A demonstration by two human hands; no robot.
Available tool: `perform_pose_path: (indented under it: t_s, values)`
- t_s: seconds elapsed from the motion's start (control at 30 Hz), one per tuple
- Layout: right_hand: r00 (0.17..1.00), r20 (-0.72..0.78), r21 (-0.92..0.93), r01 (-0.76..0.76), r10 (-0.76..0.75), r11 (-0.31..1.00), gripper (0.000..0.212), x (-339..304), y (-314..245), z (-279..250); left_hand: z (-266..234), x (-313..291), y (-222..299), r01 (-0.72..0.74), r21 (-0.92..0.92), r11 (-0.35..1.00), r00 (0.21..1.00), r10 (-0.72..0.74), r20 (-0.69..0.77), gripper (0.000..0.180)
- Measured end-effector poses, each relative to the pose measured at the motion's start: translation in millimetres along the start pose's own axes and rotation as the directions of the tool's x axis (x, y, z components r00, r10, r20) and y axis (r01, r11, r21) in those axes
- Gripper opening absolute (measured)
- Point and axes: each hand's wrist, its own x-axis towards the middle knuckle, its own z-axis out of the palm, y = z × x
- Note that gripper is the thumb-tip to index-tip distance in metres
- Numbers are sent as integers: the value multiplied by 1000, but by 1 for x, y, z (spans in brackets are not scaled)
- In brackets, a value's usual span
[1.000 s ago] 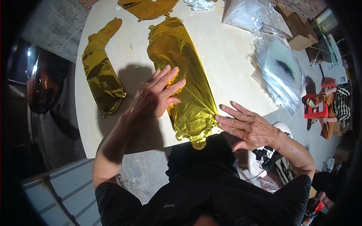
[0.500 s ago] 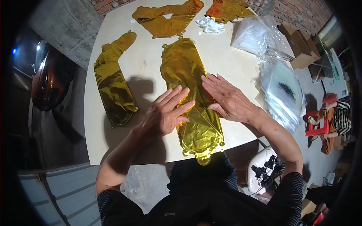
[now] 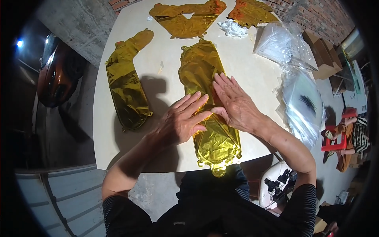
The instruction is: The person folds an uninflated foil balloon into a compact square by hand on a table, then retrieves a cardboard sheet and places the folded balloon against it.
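Note:
A long gold foil balloon (image 3: 216,143), flat and wrinkled, lies in front of me with its tabbed end reaching past the table's near edge. My left hand (image 3: 184,118) rests on its left side, fingers stretched out and slightly apart. On its right side my right hand (image 3: 236,106) lies flat, fingers extended and thumb pointing toward the left hand. Neither hand grips anything. Left of them lies a second gold foil balloon (image 3: 128,85) with a bent shape. Beyond the middle one is a wide gold foil balloon (image 3: 187,23) with a small triangular opening.
Another gold foil piece (image 3: 250,14) and a crumpled white bundle (image 3: 233,29) lie at the far right of the table (image 3: 162,94). Clear plastic bags (image 3: 301,100) pile along the right edge. A cardboard box (image 3: 323,55), a chair (image 3: 268,181) and a seated person (image 3: 351,138) are beyond.
The table and everything on it have shifted slightly to the right in view. My right hand has slid inward over the foil, closer to my left hand, which stays on the balloon.

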Motion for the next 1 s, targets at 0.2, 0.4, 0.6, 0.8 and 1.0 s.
perform_pose_path:
  t_s: [0.2, 0.4, 0.6, 0.8, 1.0]
  values:
    - [1000, 20, -64, -9, 10, 998, 81, -3, 0, 13, 1, 0, 0, 1, 7, 1000, 1000, -1, 0, 64]
    - [1000, 2, -79, -23, 23, 997, 81, -6, 1, 17, 0, 0, 3, -3, 6, 1000, 1000, 3, -2, 65]
    - [1000, -10, -99, -22, 22, 995, 83, -5, 1, 20, 1, -1, -3, 13, 17, 1000, 1000, -13, -1, 65]
    - [999, -21, -99, -32, 30, 995, 84, -7, 2, 20, -27, 19, -33, 222, -227, 948, 929, -277, -247, 41]
    - [999, -35, -70, -37, 35, 997, 83, -7, 0, 23, -27, 57, -80, 672, -50, 739, 721, -668, -186, 57]
